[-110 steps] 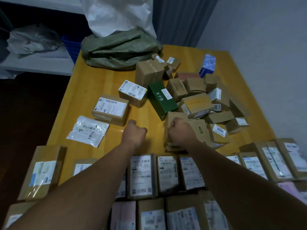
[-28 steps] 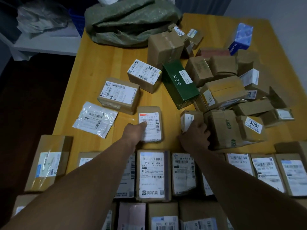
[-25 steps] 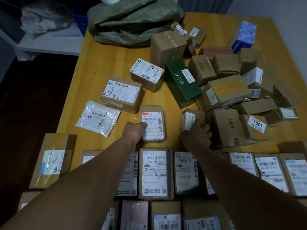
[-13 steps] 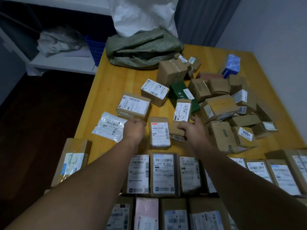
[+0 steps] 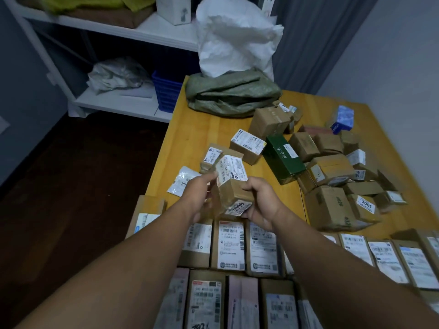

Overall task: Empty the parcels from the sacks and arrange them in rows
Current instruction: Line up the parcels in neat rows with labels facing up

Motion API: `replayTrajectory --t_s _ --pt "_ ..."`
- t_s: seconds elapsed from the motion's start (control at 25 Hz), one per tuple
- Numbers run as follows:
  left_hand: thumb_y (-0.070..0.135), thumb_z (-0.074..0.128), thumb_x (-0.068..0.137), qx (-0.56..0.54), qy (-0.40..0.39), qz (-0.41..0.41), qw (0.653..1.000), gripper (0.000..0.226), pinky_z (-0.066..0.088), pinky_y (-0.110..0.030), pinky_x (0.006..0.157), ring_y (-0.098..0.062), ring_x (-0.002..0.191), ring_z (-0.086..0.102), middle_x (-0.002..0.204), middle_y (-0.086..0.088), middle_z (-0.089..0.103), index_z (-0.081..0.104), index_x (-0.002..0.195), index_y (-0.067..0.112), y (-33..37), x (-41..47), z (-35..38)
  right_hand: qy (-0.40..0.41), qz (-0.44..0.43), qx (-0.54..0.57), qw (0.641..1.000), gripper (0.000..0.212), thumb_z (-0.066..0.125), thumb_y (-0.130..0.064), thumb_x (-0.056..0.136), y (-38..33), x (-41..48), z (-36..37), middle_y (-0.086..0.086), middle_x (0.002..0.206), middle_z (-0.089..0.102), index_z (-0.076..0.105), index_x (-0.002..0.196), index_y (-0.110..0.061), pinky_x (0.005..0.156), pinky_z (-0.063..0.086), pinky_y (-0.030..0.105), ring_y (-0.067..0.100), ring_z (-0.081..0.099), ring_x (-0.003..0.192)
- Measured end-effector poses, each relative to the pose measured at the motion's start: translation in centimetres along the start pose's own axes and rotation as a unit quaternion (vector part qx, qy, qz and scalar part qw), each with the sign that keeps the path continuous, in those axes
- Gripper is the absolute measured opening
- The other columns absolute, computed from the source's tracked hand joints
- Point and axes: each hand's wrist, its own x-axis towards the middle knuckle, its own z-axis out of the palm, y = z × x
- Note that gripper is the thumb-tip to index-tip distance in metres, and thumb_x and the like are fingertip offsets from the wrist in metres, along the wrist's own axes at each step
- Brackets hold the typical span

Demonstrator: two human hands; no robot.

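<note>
Brown oblong cardboard parcel (image 5: 234, 193) is held mid-frame above the rows of labelled parcels (image 5: 231, 245), tilted. Its long axis runs away from the viewer, "3008" end nearest. The left hand (image 5: 199, 198) and right hand (image 5: 261, 203) grip its opposite sides.

On the table (image 5: 202, 129), a parcel heap (image 5: 330, 167) lies right, a sack (image 5: 232, 96) behind, parcel rows (image 5: 231, 245) nearest.

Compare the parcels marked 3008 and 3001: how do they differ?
The parcel marked 3008 is held above the table, gripped between the left hand and the right hand; the parcel marked 3001 lies on it, untouched. 3008 also shows a large shipping label on its upper face; on 3001 only the number sticker shows. Both are brown cardboard boxes with white number stickers.
</note>
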Motion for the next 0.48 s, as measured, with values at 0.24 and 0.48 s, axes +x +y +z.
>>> replayTrajectory --t_s 0.24,0.48 --pt "0.053 0.056 0.094 -0.077 0.002 0.041 0.996 0.039 0.057 -0.043 0.079 -0.021 0.089 0.067 0.096 -0.005 0.071 0.07 0.111 0.02 2.9 -3.3 -3.7 -0.015 0.013 -0.063 0.998 0.063 0.055 -0.033 0.073 -0.6 -1.2 2.1 0.019 0.113 0.067 0.062 0.13 -0.008 0.087 0.049 0.051 0.036 0.061 0.098" --pt "0.048 0.056 0.092 -0.016 -0.036 0.01 0.999 0.03 0.059 -0.047 0.08 -0.028 0.103 0.064 0.106 -0.008 0.069 0.072 0.104 0.025 3.3 -5.1 -6.6 0.028 0.004 -0.134 0.991 0.051 0.063 -0.036 0.081 -1.3 -1.8 4.1 0.016 0.117 0.072 0.064 0.128 -0.015 0.097 0.049 0.053 0.033 0.068 0.103"
